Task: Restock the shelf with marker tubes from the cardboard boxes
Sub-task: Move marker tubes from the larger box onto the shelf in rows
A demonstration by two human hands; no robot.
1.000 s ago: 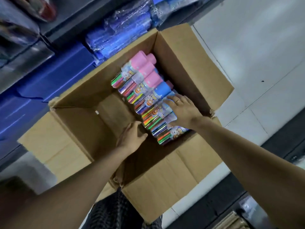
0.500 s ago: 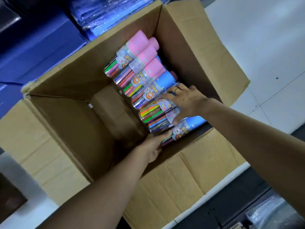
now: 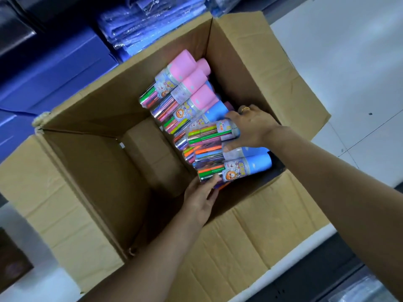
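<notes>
**Q:** White floor (image 3: pixel 340 68), blue stock at the top. Where are we?

**A:** Beside a shelf (image 3: pixel 54 68) holding blue wrapped packs (image 3: pixel 152 25). On the floor sits 1 open box (image 3: pixel 104 166), flaps folded out, viewed from above. Its left half is bare cardboard; its right half holds a row of tubes (image 3: pixel 187 105).

**Q:** How do the tubes lie?

**A:** On their sides, side by side. Each long axis runs from lower left to upper right. Caps, pink at the far end of the row and blue nearer, point toward the box's right wall; the clear ends full of coloured markers point toward the empty half. More tubes seem to lie under the top layer, though how many is hidden.

**Q:** And the hands?

**A:** Both are inside the box. The right hand (image 3: pixel 253 129), a ring on 1 finger, is curled round the cap end of a raised tube (image 3: pixel 211 134), thumb below and fingers over the top. The left hand (image 3: pixel 200 197) reaches in with fairly straight fingers touching the clear end of the near tube (image 3: pixel 235 168); it clamps on nothing that can be seen.

**Q:** Which step is this?

**A:** Judging by the grip, pick-up: tubes are being gathered from the box, none yet shelved.

**Q:** What does the next move call for?

**A:** Probably closing the left hand on the near tube's clear end, then lifting both tubes level so the neighbours do not roll into the empty half, and clearing the box walls before turning to the shelf.
</notes>
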